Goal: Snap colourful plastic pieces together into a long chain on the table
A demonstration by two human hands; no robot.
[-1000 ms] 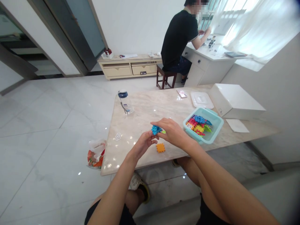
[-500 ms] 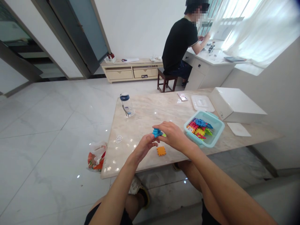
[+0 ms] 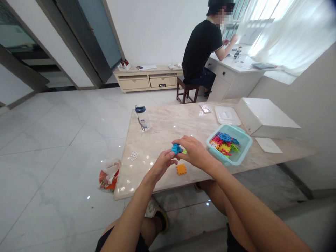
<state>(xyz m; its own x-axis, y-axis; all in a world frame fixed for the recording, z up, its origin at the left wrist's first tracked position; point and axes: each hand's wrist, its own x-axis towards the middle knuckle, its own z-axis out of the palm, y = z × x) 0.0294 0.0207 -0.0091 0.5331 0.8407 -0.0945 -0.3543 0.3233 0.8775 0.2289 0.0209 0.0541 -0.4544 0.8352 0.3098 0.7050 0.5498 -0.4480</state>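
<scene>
Between my two hands is a blue toothed building block [image 3: 176, 148], held above the marble-topped table [image 3: 162, 120]. My left hand [image 3: 165, 160] grips it from the left, thumb on its lower edge. From the right, my right hand [image 3: 191, 148] pinches the same block with thumb and fingers. A bright green piece [image 3: 184, 151] shows partly behind my right fingers; whether it joins the blue block I cannot tell. Just below my hands an orange square block [image 3: 181, 169] with notched edges lies flat on the table.
At the right stands a light-blue tub [image 3: 243, 147] with several coloured toothed pieces [image 3: 225, 141]. Behind it are a clear lid [image 3: 227, 116], a white box [image 3: 267, 117] and a phone [image 3: 205, 108]. A water bottle [image 3: 142, 117] stands at the left. A person [image 3: 202, 49] sits at another desk.
Both hands keep hold of the blue block in nearly the same place. The whole view has shifted very slightly.
</scene>
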